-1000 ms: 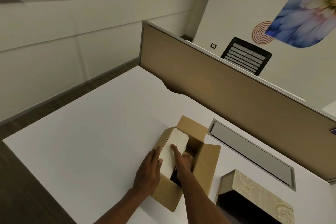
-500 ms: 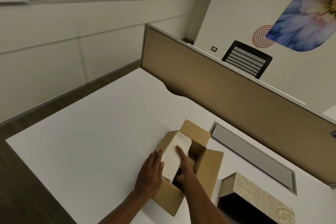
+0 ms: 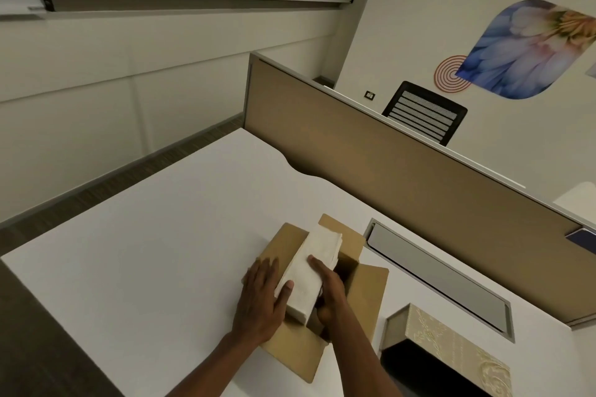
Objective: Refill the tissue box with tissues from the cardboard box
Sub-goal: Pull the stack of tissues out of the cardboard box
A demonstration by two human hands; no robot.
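Note:
An open brown cardboard box (image 3: 364,293) sits on the white desk. A white stack of tissues (image 3: 309,271) sticks out of it, tilted up and to the right. My left hand (image 3: 263,300) lies on the box's left flap with its thumb against the stack's left side. My right hand (image 3: 327,292) grips the stack from the right, fingers over its top and partly inside the box. The tissue box (image 3: 451,351), beige with a floral pattern and a dark open inside, lies at the lower right, apart from both hands.
The white desk (image 3: 154,251) has a grey cable tray cover (image 3: 435,277) beside a brown partition (image 3: 403,177) at its far edge. A black mesh chair (image 3: 425,113) stands behind the partition. The desk's left edge drops to the floor.
The tissue stack has come further up out of the cardboard box and tilts more. My right hand has shifted higher on it, and my left thumb now presses its side.

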